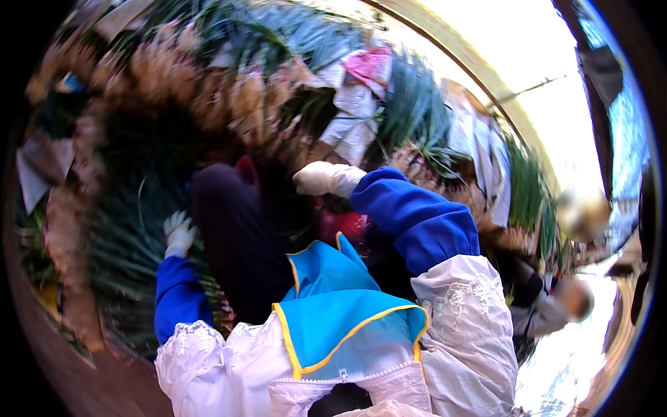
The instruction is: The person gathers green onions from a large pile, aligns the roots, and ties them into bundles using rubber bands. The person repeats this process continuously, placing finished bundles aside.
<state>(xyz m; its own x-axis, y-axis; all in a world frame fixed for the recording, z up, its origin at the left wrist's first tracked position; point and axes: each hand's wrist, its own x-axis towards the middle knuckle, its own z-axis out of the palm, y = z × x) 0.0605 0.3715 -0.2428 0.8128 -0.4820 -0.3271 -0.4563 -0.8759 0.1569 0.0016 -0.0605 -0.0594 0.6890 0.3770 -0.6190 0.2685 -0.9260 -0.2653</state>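
My left hand [178,232], in a white glove, has its fingers apart over the long green leaves of spring onions [130,255] on my left. In a pale glove, my right hand [316,178] is curled above a dark gap in front of me. Blur and shadow hide whether anything is inside its fingers. Behind it stand spring onion bundles [250,99] with pinkish bases and tan, bushy roots. A red object [341,225], partly covered by my apron, sits below my right wrist. Between my hands is my dark-clothed knee [229,208].
White paper sheets [354,120] and a pink piece [369,65] lie among the bundles. More leafy bundles [417,104] curve along a pale ledge [469,68]. A blurred person [544,313] is at the right. My blue apron [349,328] covers my lap.
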